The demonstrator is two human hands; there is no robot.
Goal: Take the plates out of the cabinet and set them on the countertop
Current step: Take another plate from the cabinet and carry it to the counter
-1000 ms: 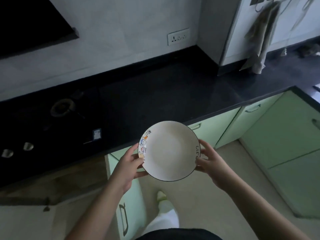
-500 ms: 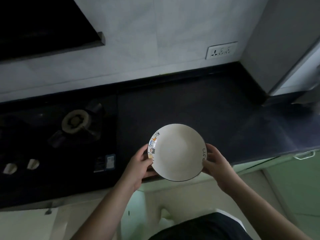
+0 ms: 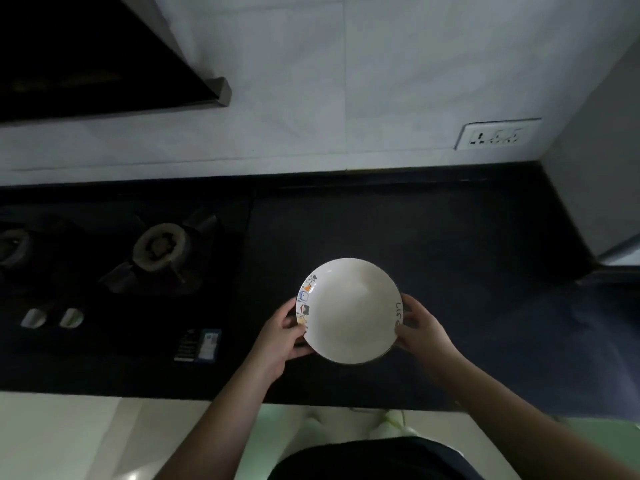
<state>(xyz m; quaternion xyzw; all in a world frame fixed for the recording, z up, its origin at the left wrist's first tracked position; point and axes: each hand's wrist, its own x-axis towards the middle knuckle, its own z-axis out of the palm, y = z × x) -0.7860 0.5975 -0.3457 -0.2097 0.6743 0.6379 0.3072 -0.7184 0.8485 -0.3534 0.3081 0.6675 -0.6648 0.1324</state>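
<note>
The plate point(image 3: 349, 311) hangs level above the dark tabletop point(image 3: 433, 244), right of the burner point(image 3: 160, 245); left hand point(image 3: 282, 336) and right hand point(image 3: 420, 327) fingers clasp opposite rims; the drop looks straight down

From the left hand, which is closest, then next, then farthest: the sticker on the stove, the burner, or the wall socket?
Measured from the left hand:
1. Sticker, just to its left on the stove.
2. Burner, farther left and back.
3. Socket, far right on the wall.
</note>
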